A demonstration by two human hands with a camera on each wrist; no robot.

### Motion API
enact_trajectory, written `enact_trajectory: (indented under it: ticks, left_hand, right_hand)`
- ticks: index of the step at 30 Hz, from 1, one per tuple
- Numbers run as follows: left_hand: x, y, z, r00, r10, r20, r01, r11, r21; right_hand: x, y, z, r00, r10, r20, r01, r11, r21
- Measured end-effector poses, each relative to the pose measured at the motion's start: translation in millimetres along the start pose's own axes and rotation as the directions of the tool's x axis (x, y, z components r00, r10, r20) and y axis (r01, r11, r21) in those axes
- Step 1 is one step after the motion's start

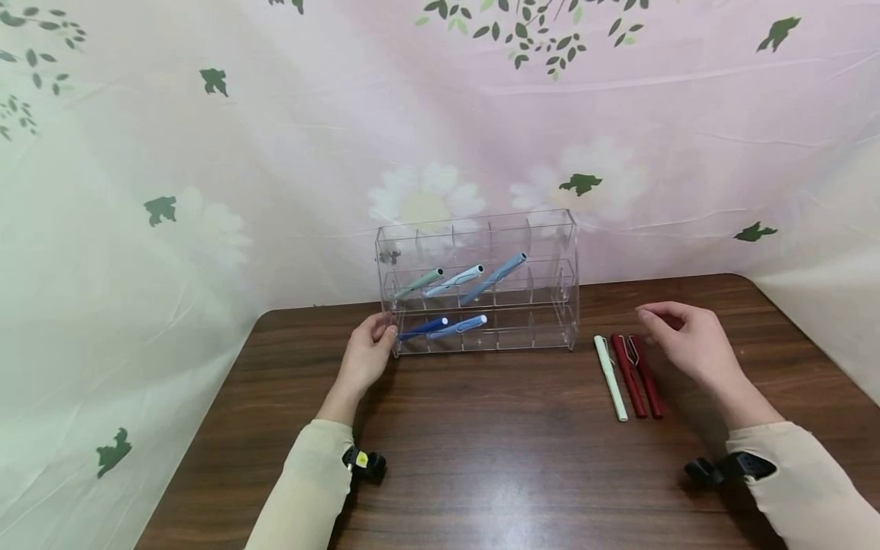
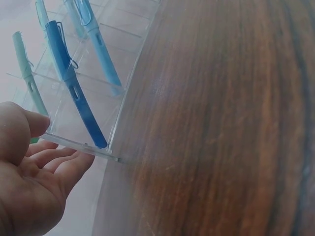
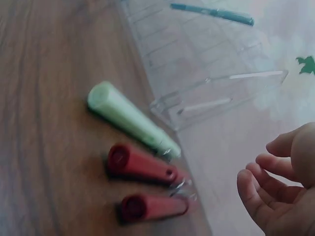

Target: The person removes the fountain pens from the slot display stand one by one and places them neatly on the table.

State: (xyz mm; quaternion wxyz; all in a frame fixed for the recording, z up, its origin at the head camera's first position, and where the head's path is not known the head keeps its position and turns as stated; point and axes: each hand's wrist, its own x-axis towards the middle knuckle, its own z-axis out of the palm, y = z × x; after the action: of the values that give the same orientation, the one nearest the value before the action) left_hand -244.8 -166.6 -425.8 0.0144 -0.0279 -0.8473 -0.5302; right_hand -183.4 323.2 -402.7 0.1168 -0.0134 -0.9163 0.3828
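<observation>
A clear acrylic pen rack [image 1: 550,340] stands at the back of the table. My left hand [image 1: 367,350] holds its left end, thumb on the near side of the panel and fingers behind it in the left wrist view. In the lower tier lean a dark blue pen [image 1: 425,329] and a mid-blue pen [image 1: 459,328]. Higher up are a green pen [image 1: 421,282], a pale blue pen [image 1: 454,280] and a grey-blue pen [image 1: 493,278]. My right hand [image 1: 690,340], fingers loosely bent and holding nothing, hovers right of a mint-green pen [image 1: 610,378] and two dark red pens [image 1: 629,376].
The brown wooden table [image 1: 481,443] ends at a hanging cloth [image 1: 309,191] printed with flowers and leaves, close behind the rack. A small black camera sits on each wrist, over cream sleeves [image 1: 302,489].
</observation>
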Motion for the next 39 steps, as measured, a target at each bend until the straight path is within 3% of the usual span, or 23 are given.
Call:
enact_trajectory:
  ticks: [15, 25, 39]
  left_hand:
    - [-0.2, -1.0, 0.0, 1.0, 0.007, -0.005, -0.007, 1.0, -0.002]
    - [-0.1, -1.4, -0.6, 1.0, 0.011, -0.007, -0.011, 1.0, -0.006]
    - [-0.6, -1.4, 1.4, 1.0, 0.013, -0.011, -0.013, 1.0, 0.001]
  right_hand:
    - [2.9, -39.7, -1.9, 0.994, -0.104, -0.029, 0.107, 0.978, 0.177]
    - [9.0, -59.1, 9.3, 0.986, -0.152, -0.074, 0.167, 0.94, 0.297]
    - [15.5, -80.5, 19.8, 0.975, -0.21, -0.076, 0.223, 0.926, 0.306]
